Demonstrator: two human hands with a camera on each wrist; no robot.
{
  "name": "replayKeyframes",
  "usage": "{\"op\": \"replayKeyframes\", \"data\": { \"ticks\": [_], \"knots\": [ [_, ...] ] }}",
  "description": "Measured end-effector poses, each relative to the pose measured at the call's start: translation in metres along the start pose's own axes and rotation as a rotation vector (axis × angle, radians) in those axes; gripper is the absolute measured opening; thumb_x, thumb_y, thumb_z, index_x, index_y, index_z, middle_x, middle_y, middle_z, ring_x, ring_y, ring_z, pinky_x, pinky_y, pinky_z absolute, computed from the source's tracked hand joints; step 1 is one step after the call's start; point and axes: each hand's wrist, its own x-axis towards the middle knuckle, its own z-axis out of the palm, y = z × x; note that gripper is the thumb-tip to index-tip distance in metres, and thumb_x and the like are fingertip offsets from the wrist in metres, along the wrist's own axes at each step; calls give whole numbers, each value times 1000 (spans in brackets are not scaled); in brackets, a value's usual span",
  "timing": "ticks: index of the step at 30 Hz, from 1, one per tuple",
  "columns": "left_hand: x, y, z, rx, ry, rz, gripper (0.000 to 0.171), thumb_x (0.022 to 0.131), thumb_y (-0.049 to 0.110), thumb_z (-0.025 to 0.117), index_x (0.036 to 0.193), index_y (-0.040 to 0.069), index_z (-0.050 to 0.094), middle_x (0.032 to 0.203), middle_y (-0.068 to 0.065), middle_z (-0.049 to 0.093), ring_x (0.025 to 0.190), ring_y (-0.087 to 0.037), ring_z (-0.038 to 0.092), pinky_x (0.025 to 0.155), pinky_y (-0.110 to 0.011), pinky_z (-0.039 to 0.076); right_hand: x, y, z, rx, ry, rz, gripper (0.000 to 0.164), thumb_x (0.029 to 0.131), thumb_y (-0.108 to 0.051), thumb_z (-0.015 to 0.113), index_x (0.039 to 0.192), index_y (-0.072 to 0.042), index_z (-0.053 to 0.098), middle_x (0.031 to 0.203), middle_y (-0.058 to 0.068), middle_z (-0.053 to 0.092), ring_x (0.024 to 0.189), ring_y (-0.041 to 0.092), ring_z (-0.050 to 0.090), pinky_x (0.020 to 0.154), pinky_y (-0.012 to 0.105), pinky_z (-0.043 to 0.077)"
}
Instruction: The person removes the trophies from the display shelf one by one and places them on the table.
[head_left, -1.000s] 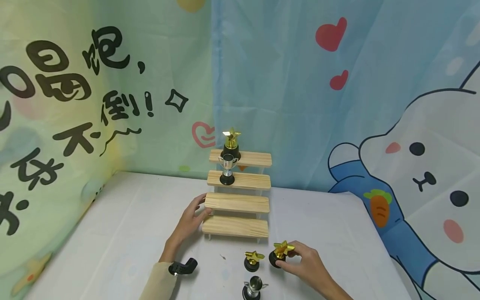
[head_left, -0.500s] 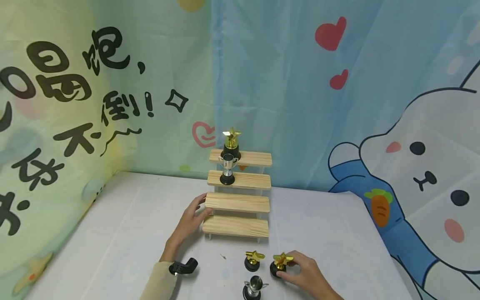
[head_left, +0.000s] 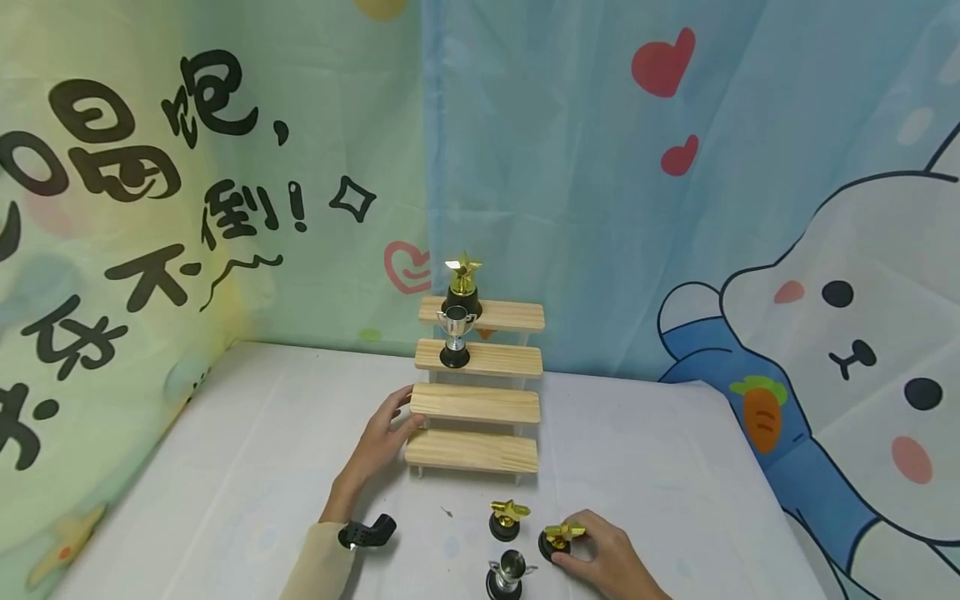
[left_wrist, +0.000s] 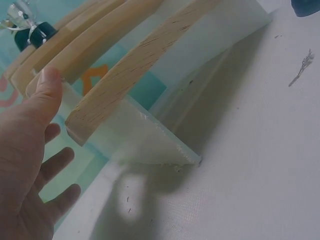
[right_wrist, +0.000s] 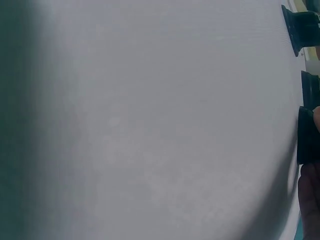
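My right hand point(head_left: 602, 552) pinches a small gold star trophy point(head_left: 557, 536) by its black base, at the right front of a wooden tiered display stand point(head_left: 471, 452). In the right wrist view, that dark base point(right_wrist: 308, 135) shows at the right border with fingertips against it. My left hand point(head_left: 381, 437) grips the stand's left end, its thumb on the second board from the bottom. Seen from the left wrist, the thumb point(left_wrist: 48, 90) lies on the board's end and the other visible fingers hang behind it. A second gold star trophy point(head_left: 507, 520) and a silver cup trophy point(head_left: 507, 575) stand nearby.
A gold star trophy point(head_left: 463, 287) stands on the top board, and a silver cup trophy point(head_left: 454, 337) on the board below it. White cloth point(head_left: 652, 450) covers the table. A printed curtain point(head_left: 570, 183) hangs behind. A black wrist strap point(head_left: 367, 532) circles the left wrist.
My right hand has brought its star trophy a little toward the front of the table, and its star now appears flatter in view. The left hand stays on the stand.
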Motion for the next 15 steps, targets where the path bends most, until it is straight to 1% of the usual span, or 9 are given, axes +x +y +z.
{"op": "replayKeyframes", "data": {
  "ticks": [2,5,7,10,12,15],
  "knots": [
    [3,-8,3,3,8,-4,57,92,33,55,141,14,34,144,-10,40,133,-32,37,106,-54,34,0,0,1,-6,2,18,31,69,-39,77,90,-24,59,86,-20,56,77,-6,54,68,22,52],
    [8,-25,7,-5,27,-1,56,91,33,57,140,18,35,143,-9,41,133,-30,37,107,-53,34,0,-1,0,-15,-15,51,33,70,-42,75,91,-23,59,87,-18,57,79,-5,54,69,23,53],
    [10,-35,10,-8,41,-4,56,90,35,57,140,22,36,142,-5,42,133,-28,38,107,-51,34,-1,-1,1,-23,-14,54,33,70,-43,76,91,-23,59,87,-18,57,79,-5,54,70,23,53],
    [10,-37,11,1,44,-1,56,89,39,57,139,26,36,141,-1,43,133,-23,39,108,-47,36,-1,-1,1,-37,0,44,33,69,-41,77,90,-23,59,86,-18,57,79,-4,55,70,23,53],
    [10,-37,10,5,45,-2,56,88,41,57,139,27,36,141,0,44,133,-21,39,108,-45,36,0,-1,2,-48,-3,54,32,69,-41,77,90,-24,59,86,-19,57,79,-4,55,70,23,53],
    [10,-35,10,2,45,6,57,88,44,56,138,27,36,140,-1,44,132,-23,40,107,-46,37,0,-2,2,-53,-12,74,32,69,-41,77,91,-25,60,86,-19,57,79,-4,55,71,23,53]
  ]
}}
